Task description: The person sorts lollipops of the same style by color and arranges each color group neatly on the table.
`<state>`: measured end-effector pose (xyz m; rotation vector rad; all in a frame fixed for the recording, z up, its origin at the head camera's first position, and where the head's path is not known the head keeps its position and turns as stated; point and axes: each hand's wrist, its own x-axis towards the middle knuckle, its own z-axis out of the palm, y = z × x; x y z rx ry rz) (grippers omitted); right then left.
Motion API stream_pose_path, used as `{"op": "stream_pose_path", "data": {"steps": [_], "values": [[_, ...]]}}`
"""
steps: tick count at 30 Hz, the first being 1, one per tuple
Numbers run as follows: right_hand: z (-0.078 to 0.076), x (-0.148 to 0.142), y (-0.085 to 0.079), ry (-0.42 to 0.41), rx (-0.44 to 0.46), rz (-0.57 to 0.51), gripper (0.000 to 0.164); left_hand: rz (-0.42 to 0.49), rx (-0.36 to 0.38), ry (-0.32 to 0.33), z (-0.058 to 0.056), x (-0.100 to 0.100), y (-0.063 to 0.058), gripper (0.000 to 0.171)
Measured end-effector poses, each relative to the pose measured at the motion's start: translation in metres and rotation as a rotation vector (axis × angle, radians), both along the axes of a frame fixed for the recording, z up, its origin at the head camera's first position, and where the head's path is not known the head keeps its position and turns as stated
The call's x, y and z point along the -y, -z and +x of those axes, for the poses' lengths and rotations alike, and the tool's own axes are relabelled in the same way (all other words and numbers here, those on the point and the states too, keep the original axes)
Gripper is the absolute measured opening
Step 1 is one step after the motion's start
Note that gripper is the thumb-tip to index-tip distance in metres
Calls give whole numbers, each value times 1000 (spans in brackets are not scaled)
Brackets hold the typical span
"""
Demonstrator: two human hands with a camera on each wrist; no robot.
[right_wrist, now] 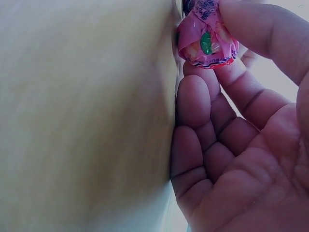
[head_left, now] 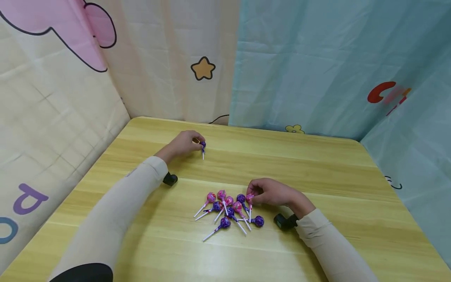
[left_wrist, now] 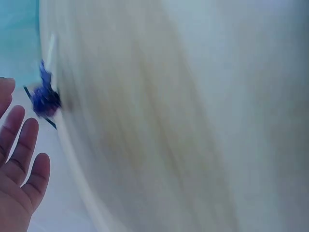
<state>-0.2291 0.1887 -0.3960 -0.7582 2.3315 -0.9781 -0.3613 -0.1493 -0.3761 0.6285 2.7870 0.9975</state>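
Observation:
At the far left of the table, my left hand [head_left: 184,143] is beside a purple-wrapped lollipop [head_left: 203,147] whose white stick points toward me. In the left wrist view that lollipop [left_wrist: 46,99] looks blurred and apart from the visible fingers [left_wrist: 24,145], which are loosely extended. My right hand [head_left: 275,192] pinches a pink-wrapped lollipop [head_left: 249,198] at the right side of a loose pile. Up close, the thumb presses the neck of its pink wrapper [right_wrist: 205,43], with fingers behind it. Several purple lollipops [head_left: 224,223] and pink lollipops [head_left: 211,197] make up the pile.
The light wood table [head_left: 299,164] ends at patterned curtains [head_left: 169,58] behind and at the sides. Black wrist devices [head_left: 170,179] sit below both wrists. A dark rounded object [head_left: 84,272] shows at the lower left edge.

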Motion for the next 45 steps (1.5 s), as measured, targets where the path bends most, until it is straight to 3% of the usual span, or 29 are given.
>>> {"op": "stream_pose_path", "data": {"steps": [7,13,19,25,34,41,45], "values": [[-1,-3,0,-2,-11,0,11,32,-57,86,19,-9,-6,30],[-2,-5,0,1,-1,-4,10,25,-106,187,44,-17,-12,29],[-3,-5,1,6,10,-2,11,5,-178,294,64,-21,-7,26],[-2,-6,0,6,13,-9,11,-33,-145,358,84,-24,-9,25],[-1,-7,-1,14,17,-20,11,-60,-66,508,112,-30,-12,24],[-3,-7,2,2,1,-19,11,-108,-53,536,130,-36,-9,21],[-3,-7,1,3,-3,-20,10,-114,-47,540,133,-37,-6,20]]}}
